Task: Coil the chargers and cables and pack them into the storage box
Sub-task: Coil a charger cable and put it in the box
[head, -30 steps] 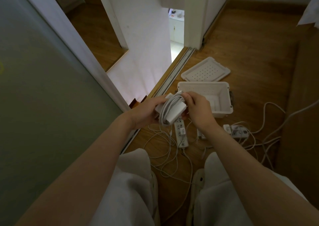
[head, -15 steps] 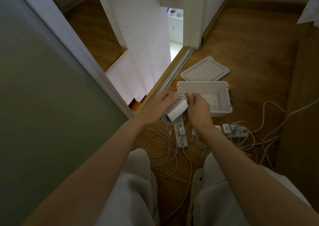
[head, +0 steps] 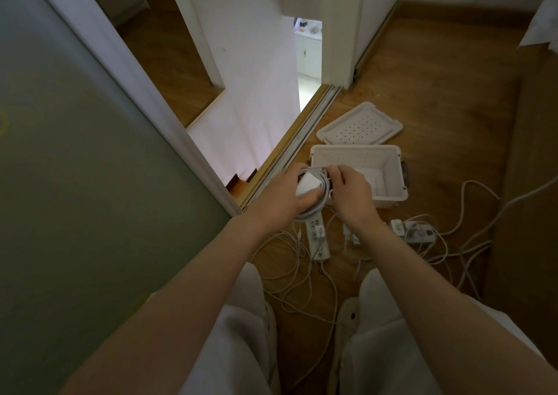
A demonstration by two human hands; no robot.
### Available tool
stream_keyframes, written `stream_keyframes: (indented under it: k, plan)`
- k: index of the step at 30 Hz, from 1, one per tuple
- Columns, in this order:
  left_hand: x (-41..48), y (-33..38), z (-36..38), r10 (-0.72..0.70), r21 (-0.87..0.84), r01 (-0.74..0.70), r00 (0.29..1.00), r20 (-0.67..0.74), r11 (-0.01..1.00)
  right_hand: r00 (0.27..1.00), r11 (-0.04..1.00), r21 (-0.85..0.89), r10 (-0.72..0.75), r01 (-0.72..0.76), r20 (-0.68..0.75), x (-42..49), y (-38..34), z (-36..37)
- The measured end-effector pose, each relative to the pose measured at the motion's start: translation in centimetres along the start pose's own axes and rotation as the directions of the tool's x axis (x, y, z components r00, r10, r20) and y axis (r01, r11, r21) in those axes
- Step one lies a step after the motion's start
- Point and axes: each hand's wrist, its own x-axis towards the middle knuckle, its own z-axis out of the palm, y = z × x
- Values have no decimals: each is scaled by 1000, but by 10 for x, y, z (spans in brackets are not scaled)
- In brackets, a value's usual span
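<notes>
My left hand (head: 287, 196) grips a white charger brick (head: 309, 183) with its cable wound round it in loops. My right hand (head: 350, 190) pinches the top of that cable coil beside the brick. Both hands hover just in front of the near left corner of the open white storage box (head: 389, 177), which stands on the wooden floor. Loose white cables (head: 297, 274) sprawl on the floor between my legs, around a white power strip (head: 317, 239). A second power strip with plugs (head: 418, 233) lies to the right, trailing more cables.
The box's perforated white lid (head: 359, 124) lies flat behind the box. A sliding door track (head: 305, 133) runs diagonally at the left, beside a frosted glass door panel (head: 75, 183). A wooden furniture side (head: 531, 183) bounds the right.
Both hands have carried the coiled charger forward and slightly up toward the box's near corner. The brick has turned in my left hand, and my right hand's fingers shifted to the top of the coil.
</notes>
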Motion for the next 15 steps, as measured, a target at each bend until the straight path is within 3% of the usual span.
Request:
stream_keyframes:
  k: [2, 4, 6, 8, 10, 12, 13, 15]
  plan:
    - [1, -2, -4, -19, 17, 20, 999, -31, 1000, 1000, 999, -44, 3, -2, 24, 0, -2, -2]
    - [1, -5, -8, -35, 6, 35, 998, -57, 999, 995, 963, -260, -57, 75, 78, -1, -2, -7]
    - [1, -7, -12, -46, -21, 44, 995, -83, 999, 978, 825, -534, -105, 187, 180, -2, 4, -10]
    - [1, -8, -15, -69, -56, 63, 992, -105, 996, 963, 743, -635, -48, 212, 266, 0, 9, -11]
    - [2, -8, -18, -92, -103, 80, 989, -116, 991, 946, 825, -544, 39, 151, 322, 2, 11, -12]
    - [2, -5, -19, -89, -119, 75, 989, -119, 990, 932, 964, -264, 127, -35, 338, 3, 8, -11]
    - [1, -3, -18, -88, -121, 74, 989, -121, 990, 930, 986, -81, 167, -148, 328, 2, 6, -11]
    - [0, 1, -18, -98, -143, 80, 987, -124, 986, 918, 910, 249, 251, -332, 306, 2, -1, -13]
